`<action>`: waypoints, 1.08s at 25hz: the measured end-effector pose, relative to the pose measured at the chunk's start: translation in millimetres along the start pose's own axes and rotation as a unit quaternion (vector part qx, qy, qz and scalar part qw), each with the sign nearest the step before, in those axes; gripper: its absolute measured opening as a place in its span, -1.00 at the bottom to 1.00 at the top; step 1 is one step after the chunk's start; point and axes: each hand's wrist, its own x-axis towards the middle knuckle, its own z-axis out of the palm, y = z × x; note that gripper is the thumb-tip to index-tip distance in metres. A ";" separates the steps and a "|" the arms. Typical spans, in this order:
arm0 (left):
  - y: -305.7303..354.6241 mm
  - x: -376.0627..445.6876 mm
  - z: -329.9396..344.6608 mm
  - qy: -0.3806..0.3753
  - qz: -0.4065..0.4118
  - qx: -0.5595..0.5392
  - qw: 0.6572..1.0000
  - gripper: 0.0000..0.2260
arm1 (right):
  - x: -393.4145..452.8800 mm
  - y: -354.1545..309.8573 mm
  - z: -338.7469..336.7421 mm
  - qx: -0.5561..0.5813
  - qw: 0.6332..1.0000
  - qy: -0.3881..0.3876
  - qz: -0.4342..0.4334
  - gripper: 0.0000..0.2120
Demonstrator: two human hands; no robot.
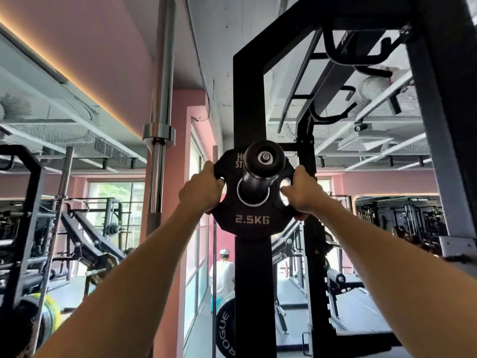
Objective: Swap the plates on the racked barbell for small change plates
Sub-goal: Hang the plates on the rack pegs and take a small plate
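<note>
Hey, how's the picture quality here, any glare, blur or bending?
Head view: wide-angle bending bows the rack post and the upright bar; the windows blow out; an LED strip glows orange; the plate and both hands, left and right, are sharp.

From my feed, both forearms run up from the bottom corners, bare from the frame edge to the wrists, no sleeves reaching them. The left hand (204,188) and right hand (302,193) are bare too: no gloves, straps, rings or watch that I can make out. A dark frayed band near the right elbow may be a sleeve hem; too blurred to say.
</note>
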 end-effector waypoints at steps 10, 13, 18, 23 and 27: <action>-1.2 -41.4 -3.6 -0.008 0.016 0.056 0.998 -0.70 | -33.0 4.2 13.7 -0.020 0.999 -0.003 0.029 -0.62; -7.8 -75.1 -21.2 -0.106 0.024 0.169 0.980 -0.71 | -69.2 23.2 7.3 -0.092 0.992 -0.078 0.026 -0.59; 7.2 -151.6 -48.3 -0.249 0.002 0.119 0.961 -0.53 | -133.4 39.6 -32.0 -0.099 0.969 -0.224 0.029 -0.40; 47.4 -218.9 -76.8 -0.253 -0.011 0.040 0.967 -0.46 | -199.1 41.7 -69.6 -0.035 0.973 -0.230 -0.002 -0.32; 79.9 -277.7 -109.8 -0.245 -0.031 0.024 0.969 -0.43 | -246.3 44.9 -98.0 -0.043 0.969 -0.241 -0.037 -0.22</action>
